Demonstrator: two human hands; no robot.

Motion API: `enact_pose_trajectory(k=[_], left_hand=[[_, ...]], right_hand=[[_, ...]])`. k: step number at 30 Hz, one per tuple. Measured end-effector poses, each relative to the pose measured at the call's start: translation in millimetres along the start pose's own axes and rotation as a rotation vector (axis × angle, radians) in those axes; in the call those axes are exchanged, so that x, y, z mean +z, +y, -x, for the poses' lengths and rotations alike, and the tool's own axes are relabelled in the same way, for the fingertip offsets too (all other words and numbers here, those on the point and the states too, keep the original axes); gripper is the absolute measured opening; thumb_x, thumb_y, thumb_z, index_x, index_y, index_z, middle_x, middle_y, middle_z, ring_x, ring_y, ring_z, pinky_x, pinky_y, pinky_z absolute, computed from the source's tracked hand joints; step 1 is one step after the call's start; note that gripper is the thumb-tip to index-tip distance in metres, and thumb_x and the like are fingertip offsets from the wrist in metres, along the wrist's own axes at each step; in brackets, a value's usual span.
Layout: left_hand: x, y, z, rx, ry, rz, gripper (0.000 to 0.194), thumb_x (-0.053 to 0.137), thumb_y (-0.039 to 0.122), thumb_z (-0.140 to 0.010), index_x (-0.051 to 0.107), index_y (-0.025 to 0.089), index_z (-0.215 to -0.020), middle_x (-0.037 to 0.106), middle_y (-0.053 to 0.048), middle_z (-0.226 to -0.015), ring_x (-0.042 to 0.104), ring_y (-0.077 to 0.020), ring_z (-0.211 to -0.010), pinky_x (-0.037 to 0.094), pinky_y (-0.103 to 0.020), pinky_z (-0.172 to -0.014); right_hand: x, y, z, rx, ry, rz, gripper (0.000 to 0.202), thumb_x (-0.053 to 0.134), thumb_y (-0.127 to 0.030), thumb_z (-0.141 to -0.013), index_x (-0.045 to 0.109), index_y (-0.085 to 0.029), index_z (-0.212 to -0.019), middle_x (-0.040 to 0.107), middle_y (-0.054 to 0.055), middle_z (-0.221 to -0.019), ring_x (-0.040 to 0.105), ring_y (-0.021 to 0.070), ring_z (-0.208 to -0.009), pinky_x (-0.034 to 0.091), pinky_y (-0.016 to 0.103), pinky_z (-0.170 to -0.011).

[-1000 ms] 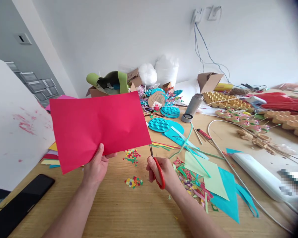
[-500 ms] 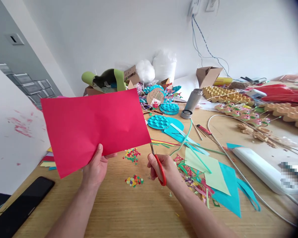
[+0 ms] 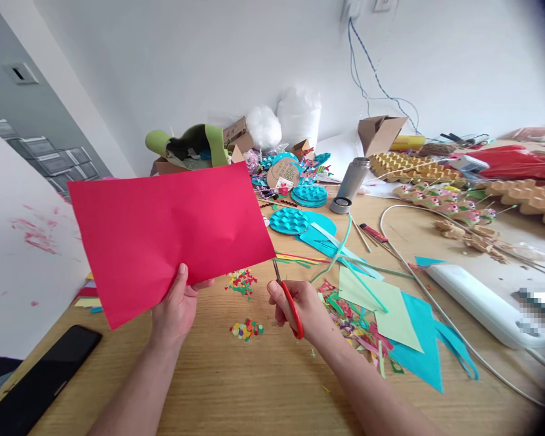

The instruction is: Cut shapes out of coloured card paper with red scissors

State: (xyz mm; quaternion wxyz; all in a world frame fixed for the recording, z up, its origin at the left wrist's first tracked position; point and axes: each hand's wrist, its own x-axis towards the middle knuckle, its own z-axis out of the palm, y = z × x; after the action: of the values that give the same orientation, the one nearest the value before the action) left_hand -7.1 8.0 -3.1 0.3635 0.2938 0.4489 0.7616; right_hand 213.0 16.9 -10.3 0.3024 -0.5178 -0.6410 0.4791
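Observation:
A large red sheet of paper (image 3: 172,236) is held up over the table, tilted a little. My left hand (image 3: 177,303) grips its lower edge, thumb in front and fingers behind. My right hand (image 3: 297,309) is closed on red-handled scissors (image 3: 292,309), whose blades point up at the sheet's lower right corner. Small round paper pieces (image 3: 246,329) and tiny colourful scraps (image 3: 240,283) lie on the table below the sheet. More cut scraps (image 3: 358,330) are heaped to the right of my right hand.
A black phone (image 3: 43,375) lies at the left. Light green paper (image 3: 390,309), blue sheets and a white power strip (image 3: 485,306) are on the right. Farther back stand a grey flask (image 3: 352,184), blue egg-carton rounds (image 3: 289,221) and a brown box (image 3: 379,134).
The view has shifted slightly. The red sheet's left side and right corner sit a little farther left in view; both hands keep their hold.

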Motion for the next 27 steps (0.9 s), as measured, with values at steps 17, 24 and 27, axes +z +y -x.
enact_pose_trajectory(k=[17,24,27], left_hand=[[1.6,0.6,2.2,0.018,-0.022,0.007,0.038,0.079,0.028,-0.067,0.066,0.031,-0.102,0.067,0.004,-0.113,0.061,-0.0181,-0.105,0.06,-0.021,-0.061],[1.2,-0.1,1.3,0.007,-0.018,0.005,0.038,0.078,0.028,-0.068,0.066,0.031,-0.104,0.066,0.004,-0.117,0.061,-0.0174,-0.103,0.059,-0.019,-0.06],[0.7,-0.7,0.9,0.012,-0.013,0.003,0.043,0.079,0.028,-0.067,0.065,0.031,-0.108,0.066,0.004,-0.116,0.062,-0.0187,-0.103,0.059,-0.02,-0.06]], right_hand=[[-0.3,2.5,-1.4,-0.017,0.006,0.058,0.051,0.049,-0.062,-0.086,0.061,-0.017,-0.063,0.062,0.002,-0.045,0.056,0.0132,-0.04,0.037,0.02,-0.041],[-0.7,3.9,-3.1,0.011,-0.018,0.058,0.056,0.045,-0.064,-0.087,0.06,-0.017,-0.06,0.061,0.003,-0.043,0.051,0.0113,-0.036,0.036,0.02,-0.041],[-1.2,3.1,-2.0,0.03,-0.022,0.043,0.056,0.046,-0.065,-0.086,0.059,-0.017,-0.06,0.06,0.002,-0.043,0.052,0.011,-0.036,0.037,0.019,-0.04]])
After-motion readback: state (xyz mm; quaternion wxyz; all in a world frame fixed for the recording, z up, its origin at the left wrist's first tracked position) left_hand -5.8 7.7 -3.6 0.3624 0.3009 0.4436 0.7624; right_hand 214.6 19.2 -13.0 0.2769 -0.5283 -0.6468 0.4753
